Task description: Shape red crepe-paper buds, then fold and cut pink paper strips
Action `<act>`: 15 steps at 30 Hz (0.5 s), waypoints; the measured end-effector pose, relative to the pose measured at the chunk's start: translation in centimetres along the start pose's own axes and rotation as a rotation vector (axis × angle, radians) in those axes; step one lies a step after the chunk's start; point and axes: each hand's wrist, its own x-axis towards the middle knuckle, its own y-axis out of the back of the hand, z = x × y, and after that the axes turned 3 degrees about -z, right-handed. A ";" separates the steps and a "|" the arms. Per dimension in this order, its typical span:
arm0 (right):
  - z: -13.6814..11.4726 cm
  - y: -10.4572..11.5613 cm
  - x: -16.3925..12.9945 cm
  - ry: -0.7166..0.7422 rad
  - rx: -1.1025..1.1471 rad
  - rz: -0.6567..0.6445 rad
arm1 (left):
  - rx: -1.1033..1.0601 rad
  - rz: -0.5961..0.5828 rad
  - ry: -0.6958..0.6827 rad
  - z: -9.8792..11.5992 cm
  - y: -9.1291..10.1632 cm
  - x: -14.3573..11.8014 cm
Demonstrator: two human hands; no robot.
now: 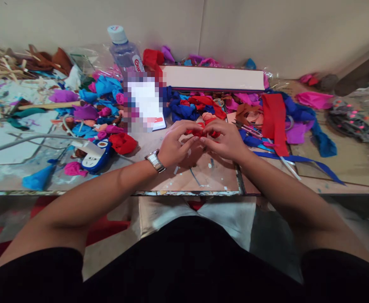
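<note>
Nearest the camera, two bare forearms reach over the front edge of the scuffed, paint-flecked wooden tabletop [203, 179], the left one wearing a silver metal wristwatch [155, 160]. The left hand [175, 145] and the right hand [225, 141] meet at the middle of the tabletop, knuckles up and fingers curled inward toward each other. Between them sits a small bunched piece of red crepe paper [207, 128]; both hands close their grip on it, fingertips pinching its edges, though how it is folded underneath is probably too hidden to tell.

At about nine o'clock from the hands lies a crumpled red paper ball [123, 143], and just beyond it at the same bearing a blue and white glue gun [95, 155] with a grey cable running off toward the left edge. At three o'clock, a flat strip of red crepe paper [274, 120] lies across a long blue ribbon [298, 159] that trails toward four o'clock.

Farther off, at eleven o'clock, a heap of blue, purple and pink crumpled paper pieces [99, 103] spreads across the tabletop. At twelve o'clock a long pale rectangular box [214, 78] lies sideways against the wall, with dark blue paper scraps [181, 109] just in front of it. Farthest, at eleven o'clock, stands a clear plastic water bottle with a white cap [124, 50].
</note>
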 end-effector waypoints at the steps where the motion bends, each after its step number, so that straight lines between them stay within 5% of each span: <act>1: 0.0 0.0 0.0 0.002 0.003 -0.004 | -0.006 0.003 -0.004 0.0 0.0 0.0; 15: 0.2 -0.1 -0.1 0.034 0.007 0.053 | -0.005 -0.006 0.013 -0.2 0.0 -0.1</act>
